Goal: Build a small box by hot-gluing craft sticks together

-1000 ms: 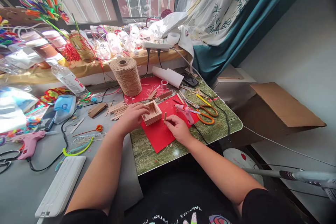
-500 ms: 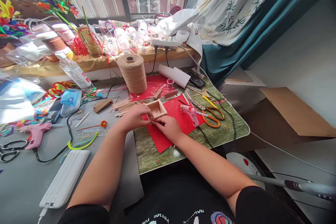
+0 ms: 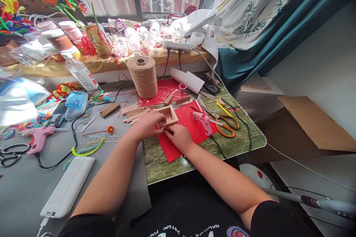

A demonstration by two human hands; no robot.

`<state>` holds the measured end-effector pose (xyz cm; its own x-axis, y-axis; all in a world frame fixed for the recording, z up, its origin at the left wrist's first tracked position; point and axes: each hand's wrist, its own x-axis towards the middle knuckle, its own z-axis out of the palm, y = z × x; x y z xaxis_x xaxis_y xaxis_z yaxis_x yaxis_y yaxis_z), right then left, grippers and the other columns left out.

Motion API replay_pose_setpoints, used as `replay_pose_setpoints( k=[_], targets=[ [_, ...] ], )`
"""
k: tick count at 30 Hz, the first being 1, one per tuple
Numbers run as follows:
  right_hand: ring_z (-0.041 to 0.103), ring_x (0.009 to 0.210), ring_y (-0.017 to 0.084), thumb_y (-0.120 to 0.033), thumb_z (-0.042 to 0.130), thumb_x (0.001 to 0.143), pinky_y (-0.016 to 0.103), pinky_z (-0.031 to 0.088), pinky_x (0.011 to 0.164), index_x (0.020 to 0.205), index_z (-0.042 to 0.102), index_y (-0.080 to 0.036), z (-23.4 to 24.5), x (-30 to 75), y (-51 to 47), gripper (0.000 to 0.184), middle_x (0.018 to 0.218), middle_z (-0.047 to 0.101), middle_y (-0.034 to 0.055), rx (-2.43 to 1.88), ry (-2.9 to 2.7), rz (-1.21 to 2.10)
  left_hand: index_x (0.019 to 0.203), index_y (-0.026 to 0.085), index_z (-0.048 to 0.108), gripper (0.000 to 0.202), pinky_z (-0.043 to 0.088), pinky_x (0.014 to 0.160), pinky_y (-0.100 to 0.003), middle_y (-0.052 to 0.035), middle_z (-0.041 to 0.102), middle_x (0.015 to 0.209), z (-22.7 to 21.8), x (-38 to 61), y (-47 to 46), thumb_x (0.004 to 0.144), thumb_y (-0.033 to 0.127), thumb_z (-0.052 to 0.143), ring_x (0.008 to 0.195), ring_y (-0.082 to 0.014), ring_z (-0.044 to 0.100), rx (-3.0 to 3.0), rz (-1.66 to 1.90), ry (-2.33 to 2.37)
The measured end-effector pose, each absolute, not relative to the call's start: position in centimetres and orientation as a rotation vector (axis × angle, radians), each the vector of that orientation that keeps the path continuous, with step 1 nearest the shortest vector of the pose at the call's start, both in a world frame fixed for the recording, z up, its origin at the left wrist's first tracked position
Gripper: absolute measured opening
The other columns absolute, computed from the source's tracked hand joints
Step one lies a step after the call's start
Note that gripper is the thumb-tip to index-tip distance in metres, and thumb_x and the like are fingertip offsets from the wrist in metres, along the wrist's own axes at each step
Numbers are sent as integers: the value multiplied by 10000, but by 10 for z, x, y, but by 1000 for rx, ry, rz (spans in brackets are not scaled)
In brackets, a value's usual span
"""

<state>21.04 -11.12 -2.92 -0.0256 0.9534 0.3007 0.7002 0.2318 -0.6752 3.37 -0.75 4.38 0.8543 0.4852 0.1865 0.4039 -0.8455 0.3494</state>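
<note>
A small open wooden box [image 3: 171, 115], built of thin strips, is tilted above the red sheet [image 3: 171, 150]. My left hand [image 3: 148, 124] grips its near left side, fingers curled over the rim. Close against it, my right hand [image 3: 179, 136] has its thumb and fingers closed at the box's near lower edge; whatever lies between those fingertips is hidden. Right of the box, a pink glue gun [image 3: 204, 121] stands on the sheet beside orange-handled scissors [image 3: 226, 127]. Loose wooden strips [image 3: 132, 113] lie left of the box.
Behind the hands stands a large twine spool [image 3: 143, 77]. A white paper roll [image 3: 187, 80] and a tape roll [image 3: 182, 88] lie at the back. To the left are a second pink glue gun [image 3: 41, 139], a white power bank [image 3: 68, 189] and a water bottle [image 3: 83, 76]. Black cords cross the table.
The view has shifted slightly. My left fingers have curled further over the box's rim, and the box sits a little differently in the hands. My right hand stays at its near edge.
</note>
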Motion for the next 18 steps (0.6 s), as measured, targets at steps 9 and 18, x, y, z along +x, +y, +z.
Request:
replay_pose_setpoints(
  k=[9, 18],
  targets=[
    [680, 958, 253, -230, 577, 993, 396, 515, 905, 1088, 766, -243, -24, 212, -125, 212, 1017, 768, 92, -1334, -1934, 460, 941, 237, 653, 157, 404, 941, -400, -23, 727, 974, 37, 31, 0, 801, 247, 724, 995, -243, 635, 2706, 395, 665],
    [625, 1058, 279, -249, 620, 925, 458, 522, 974, 1167, 651, -249, -17, 221, -131, 244, 1085, 658, 104, -1404, -1432, 272, 956, 241, 695, 115, 452, 920, -391, -33, 745, 991, 34, 26, 8, 845, 272, 695, 990, -237, 664, 2669, 455, 603]
  ],
)
